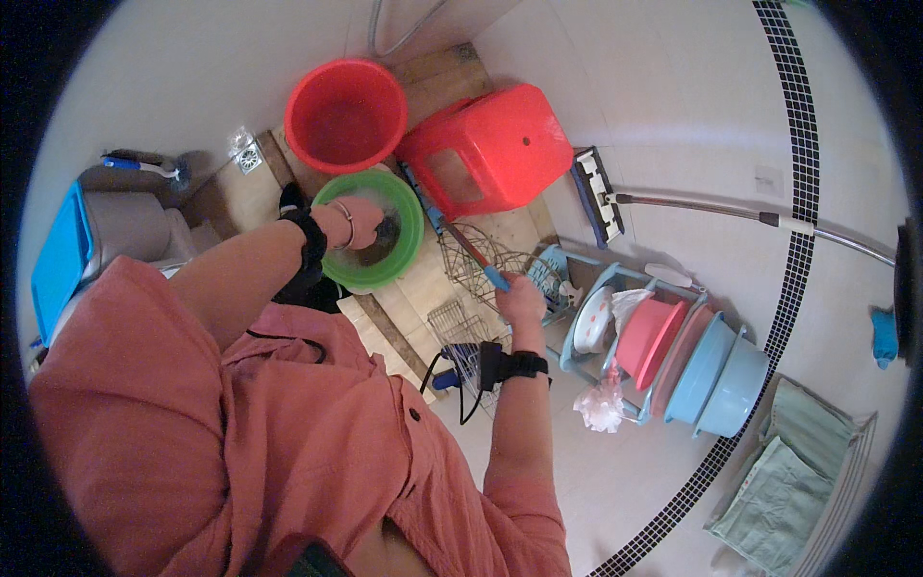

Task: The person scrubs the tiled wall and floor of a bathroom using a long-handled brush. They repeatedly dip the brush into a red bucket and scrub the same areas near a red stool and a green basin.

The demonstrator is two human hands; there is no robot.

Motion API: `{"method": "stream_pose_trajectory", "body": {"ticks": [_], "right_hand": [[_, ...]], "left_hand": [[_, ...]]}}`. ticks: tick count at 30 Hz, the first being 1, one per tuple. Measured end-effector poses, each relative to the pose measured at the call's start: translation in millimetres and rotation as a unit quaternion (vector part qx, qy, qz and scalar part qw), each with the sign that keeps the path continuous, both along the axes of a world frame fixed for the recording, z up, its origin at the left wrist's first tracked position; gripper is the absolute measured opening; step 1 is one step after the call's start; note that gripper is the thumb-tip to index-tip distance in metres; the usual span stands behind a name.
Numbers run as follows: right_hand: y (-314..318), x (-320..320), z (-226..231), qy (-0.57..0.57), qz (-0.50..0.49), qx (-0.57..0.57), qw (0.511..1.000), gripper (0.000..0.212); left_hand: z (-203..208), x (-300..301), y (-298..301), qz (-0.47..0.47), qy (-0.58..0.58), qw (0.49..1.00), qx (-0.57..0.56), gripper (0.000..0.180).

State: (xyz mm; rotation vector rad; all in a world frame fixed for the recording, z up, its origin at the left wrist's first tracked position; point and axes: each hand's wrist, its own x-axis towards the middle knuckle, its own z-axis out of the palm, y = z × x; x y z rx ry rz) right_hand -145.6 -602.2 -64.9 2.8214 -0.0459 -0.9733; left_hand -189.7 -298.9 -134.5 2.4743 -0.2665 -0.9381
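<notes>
My left hand [352, 222] reaches down into a round green basin [419, 231] that holds water. Its fingers are curled around or against a dark thing [387, 231] whose kind I cannot make out. In my right hand [522, 300] is the blue end of a long-handled cleaning tool [467, 246] with a reddish shaft. The tool slants up to the left, and its narrow dark-blue head [411, 183] rests between the basin and a red container lying on its side [500, 144]. Dark bands circle both my wrists.
A red bucket [346, 63] stands beyond the basin. Wire racks [461, 332] lie near my right forearm. To the right, a light-blue rack [567, 361] holds several tubs, and a flat mop [702, 206] leans against the wall. A lidded grey bin [125, 231] and a brush [144, 165] are at left.
</notes>
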Motion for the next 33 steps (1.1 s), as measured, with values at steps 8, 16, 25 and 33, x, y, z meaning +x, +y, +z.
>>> {"method": "stream_pose_trajectory", "body": {"ticks": [8, 16, 25, 33], "right_hand": [[5, 0, 23, -0.042, 0.06, 0.034, 0.997, 0.033], [16, -27, -36, -0.012, 0.049, 0.066, 0.997, 0.037], [20, -26, -10, -0.056, 0.068, 0.108, 0.99, 0.038], [35, -9, -10, -0.118, 0.023, 0.219, 0.968, 0.037]], "left_hand": [[1, 2, 18, 0.029, -0.087, 0.995, -0.048, 0.025], [55, 50, 74, 0.102, -0.132, 0.986, 0.025, 0.022], [176, 130, 173, 0.198, -0.444, 0.844, 0.227, 0.014], [261, 171, 245, 0.125, -0.69, 0.674, 0.232, 0.034]]}}
